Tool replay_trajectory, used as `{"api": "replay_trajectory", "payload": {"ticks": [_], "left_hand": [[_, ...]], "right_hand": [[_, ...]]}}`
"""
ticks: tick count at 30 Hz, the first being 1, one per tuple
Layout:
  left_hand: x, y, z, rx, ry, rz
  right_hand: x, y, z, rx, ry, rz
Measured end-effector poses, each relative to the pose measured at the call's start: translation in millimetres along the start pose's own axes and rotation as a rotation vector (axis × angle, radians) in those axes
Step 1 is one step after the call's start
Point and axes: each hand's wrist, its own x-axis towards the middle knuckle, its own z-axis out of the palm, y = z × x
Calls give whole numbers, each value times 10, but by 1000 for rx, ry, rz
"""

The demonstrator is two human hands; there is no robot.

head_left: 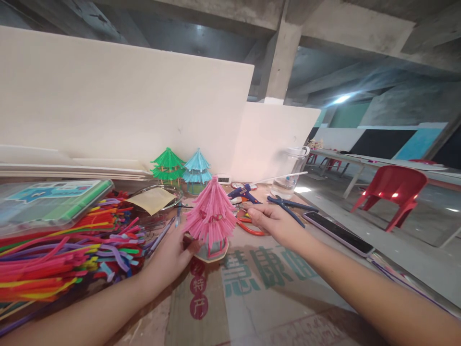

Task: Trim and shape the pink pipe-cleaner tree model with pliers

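Note:
A pink pavilion model [211, 214] with two tiers of fuzzy pipe-cleaner roofing stands upright near the middle. My left hand [178, 252] grips its pale base from the left, the thumb at the front and the other fingers partly hidden behind. To the right of the roof, my right hand [268, 218] is closed in a pinch; whatever its fingertips hold is too small to make out. Just behind that hand lie a blue glue gun [243, 191] and orange-handled pliers or scissors [252, 230]. A green pavilion [168, 166] and a light-blue one [197, 168] stand farther back.
Bundles of coloured pipe cleaners [54, 259] and a clear plastic case [54, 202] crowd the left. A yellow paper [153, 199] rests on a round dish. Blue-handled pliers [288, 206], a phone [338, 233] and a water jug [288, 173] are at right. White boards [126, 101] rise behind.

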Motion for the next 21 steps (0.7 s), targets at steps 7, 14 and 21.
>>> {"api": "replay_trajectory", "payload": {"ticks": [7,14,21], "left_hand": [[-1,14,-2,-5,10,-14],[-9,-18,1,32,-3,-1],[-9,27,-11,24,-13,-6]], "right_hand": [[-1,9,18,11,-7,-9],[5,23,25,25,5,-2],[-5,17,28,51,-1,3]]}}
